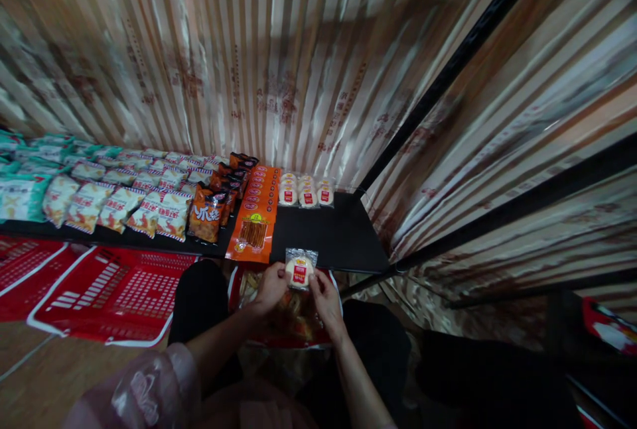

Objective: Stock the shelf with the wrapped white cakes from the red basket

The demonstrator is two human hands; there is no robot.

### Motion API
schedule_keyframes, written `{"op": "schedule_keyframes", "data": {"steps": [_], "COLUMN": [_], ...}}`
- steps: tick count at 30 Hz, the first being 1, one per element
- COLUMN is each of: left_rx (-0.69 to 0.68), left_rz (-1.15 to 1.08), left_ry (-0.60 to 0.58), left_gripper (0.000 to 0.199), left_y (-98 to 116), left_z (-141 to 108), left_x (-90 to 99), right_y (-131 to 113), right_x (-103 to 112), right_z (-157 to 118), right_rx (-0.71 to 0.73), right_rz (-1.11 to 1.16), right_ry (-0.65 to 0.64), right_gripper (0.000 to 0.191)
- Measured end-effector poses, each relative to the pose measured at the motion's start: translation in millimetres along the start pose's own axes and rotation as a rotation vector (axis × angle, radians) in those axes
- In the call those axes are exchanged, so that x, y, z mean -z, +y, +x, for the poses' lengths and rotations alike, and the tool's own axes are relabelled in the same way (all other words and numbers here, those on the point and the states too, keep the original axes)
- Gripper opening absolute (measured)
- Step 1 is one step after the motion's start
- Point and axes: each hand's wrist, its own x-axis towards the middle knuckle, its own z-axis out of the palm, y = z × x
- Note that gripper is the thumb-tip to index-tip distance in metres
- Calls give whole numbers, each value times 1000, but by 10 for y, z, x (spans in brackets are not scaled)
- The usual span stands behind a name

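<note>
Between my two hands is a round white cake in a clear wrapper (300, 272) with a red label, held upright near the shelf's front edge. My left hand (273, 285) pinches its left side, and my right hand (324, 293) grips its right side. Several matching wrapped cakes (307, 193) stand in short rows at the back of the black shelf (326, 233). To their left lie orange snack packets (256, 223). Under my hands, a red basket (328, 336) holds packaged goods, too dim to make out.
Orange-and-black snack bags (206, 212), white snack bags (117, 207) and green bags (22, 197) fill the shelf's left part. More red baskets (107, 293) sit below on the left. A dark post (423, 111) rises at the shelf's right end, before a striped curtain (279, 51).
</note>
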Motion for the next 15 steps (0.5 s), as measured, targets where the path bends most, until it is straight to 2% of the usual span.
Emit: {"op": "schedule_keyframes", "data": {"steps": [5,9,15], "left_rx": [-74,-83,-95], "left_rz": [117,184,270], "left_ry": [34,75,112], "left_gripper": [13,13,14], "left_y": [128,197,298], "left_z": [31,71,146], "left_x": [57,64,57], "right_y": [-7,-64,-248], "right_x": [4,-4,-24], "right_z": [107,210,349], "right_rx": [52,72,2], "right_rz": [-65,-163,-241], "right_ry": [82,98,94], "right_gripper": [43,41,40]}}
